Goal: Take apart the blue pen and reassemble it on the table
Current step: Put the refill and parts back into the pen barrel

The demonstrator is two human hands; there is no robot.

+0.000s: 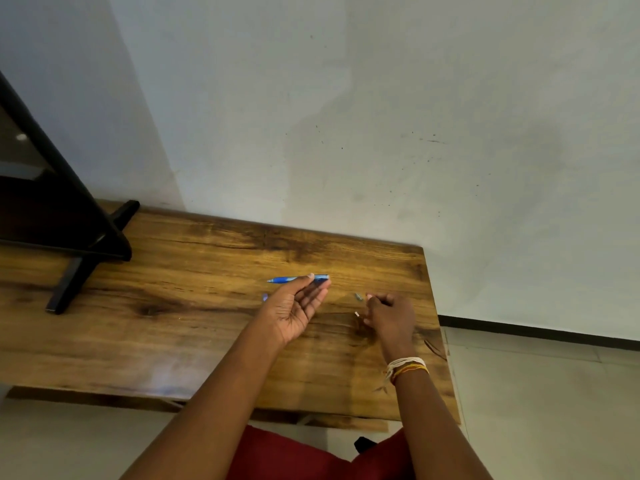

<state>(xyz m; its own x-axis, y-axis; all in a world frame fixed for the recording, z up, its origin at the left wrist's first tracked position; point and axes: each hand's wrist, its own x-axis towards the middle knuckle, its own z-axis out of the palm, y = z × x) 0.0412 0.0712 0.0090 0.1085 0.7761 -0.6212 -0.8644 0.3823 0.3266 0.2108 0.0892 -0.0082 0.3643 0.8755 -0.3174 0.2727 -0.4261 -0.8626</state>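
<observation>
The blue pen [287, 279] sits level just above the wooden table [194, 271], with its tip pointing left. My left hand [298, 308] has its palm turned to the right, and the thumb and fingertips pinch the pen's rear half. My right hand [389, 318] hovers low over the table to the right with its fingers curled. A small white pen part [357, 314] is pinched at its fingertips. A small silver part [358, 296] lies on the table just left of that hand. A tiny bluish part [265, 297] lies left of my left hand.
A black stand with splayed feet [79, 258] occupies the table's left rear. The wall runs right behind the table. The table's right edge [436, 323] is close to my right hand, with tiled floor beyond it. Red cloth on my lap [294, 455] shows below the front edge.
</observation>
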